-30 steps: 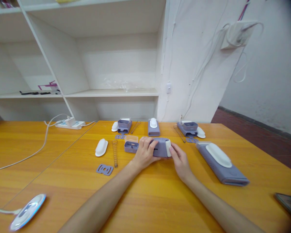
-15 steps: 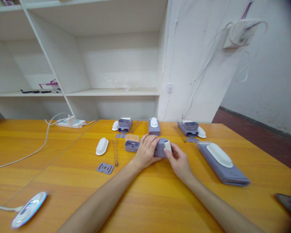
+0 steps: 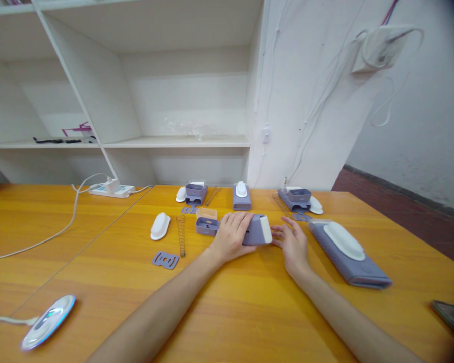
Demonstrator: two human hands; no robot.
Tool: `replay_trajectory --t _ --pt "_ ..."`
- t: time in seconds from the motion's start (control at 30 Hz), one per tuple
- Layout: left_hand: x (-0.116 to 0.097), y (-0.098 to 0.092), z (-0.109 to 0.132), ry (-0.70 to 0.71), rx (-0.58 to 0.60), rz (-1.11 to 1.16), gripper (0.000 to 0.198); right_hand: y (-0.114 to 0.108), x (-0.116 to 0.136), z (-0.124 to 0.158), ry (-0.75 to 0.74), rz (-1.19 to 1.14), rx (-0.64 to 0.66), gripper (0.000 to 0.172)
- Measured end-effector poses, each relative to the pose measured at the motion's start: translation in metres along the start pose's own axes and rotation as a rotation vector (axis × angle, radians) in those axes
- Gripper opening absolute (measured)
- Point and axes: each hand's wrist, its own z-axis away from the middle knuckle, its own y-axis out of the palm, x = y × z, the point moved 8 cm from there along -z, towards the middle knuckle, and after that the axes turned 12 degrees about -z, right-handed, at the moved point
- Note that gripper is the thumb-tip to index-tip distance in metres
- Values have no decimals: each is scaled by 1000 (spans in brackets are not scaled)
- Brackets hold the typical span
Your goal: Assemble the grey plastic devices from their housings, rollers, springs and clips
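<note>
My left hand (image 3: 231, 236) is wrapped over a purple-grey plastic housing (image 3: 254, 232) with a white end piece (image 3: 265, 230) at its right end. Just right of that end, my right hand (image 3: 293, 244) is off the housing, its fingers apart and holding nothing. A small purple-grey open box (image 3: 206, 226) stands left of my left hand. Further left lie a metal coil spring (image 3: 180, 236), a white oval cap (image 3: 160, 226) and a flat slotted purple-grey plate (image 3: 165, 260).
Similar purple-grey units stand at the back left (image 3: 196, 192), back middle (image 3: 242, 196) and back right (image 3: 297, 198). A longer unit with a white oval top (image 3: 350, 254) lies to the right. At left are a glowing round charger (image 3: 48, 322) and a power strip (image 3: 111, 189).
My right hand has let go of the housing's white end and moved right, its fingers opening. The white end piece now sits flush with the housing. My left hand keeps its hold.
</note>
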Motion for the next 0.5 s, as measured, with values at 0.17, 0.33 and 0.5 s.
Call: replay_trajectory --t 0.17,0.33,0.5 --pt "-13 6 -10 45 167 -43 75 -8 30 3 -353 252 -118 44" --pt "-5 19 -19 43 245 -24 76 -6 35 3 -457 340 -78 42" --pt "10 44 -23 5 359 36 71 -8 30 -2 -427 353 -70 41"
